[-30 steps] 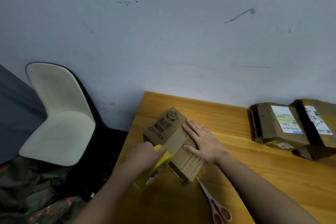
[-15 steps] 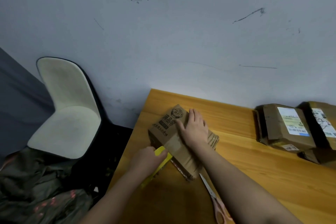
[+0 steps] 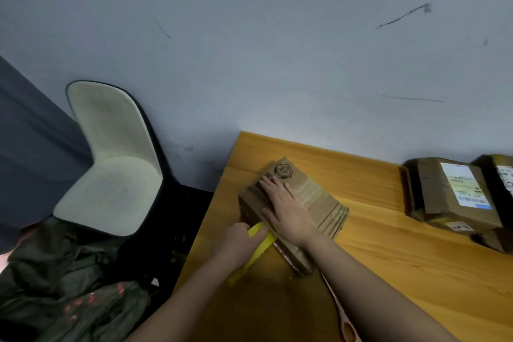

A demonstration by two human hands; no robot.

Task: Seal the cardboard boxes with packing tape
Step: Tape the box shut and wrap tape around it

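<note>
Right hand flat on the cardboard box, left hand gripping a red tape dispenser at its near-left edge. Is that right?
Not quite: the tape dispenser is yellow, not red. The head view shows the right hand flat on the cardboard box and the left hand gripping the dispenser at its near-left edge.

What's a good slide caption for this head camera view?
Right hand flat on cardboard box while left hand grips yellow tape dispenser.

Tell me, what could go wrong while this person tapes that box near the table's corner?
The cardboard box sits close to the table edge; a hard pull by the left hand on the yellow tape dispenser might drag it off, though the right hand presses it flat. The scissors lie right beside the right forearm, which could nudge them.
</note>
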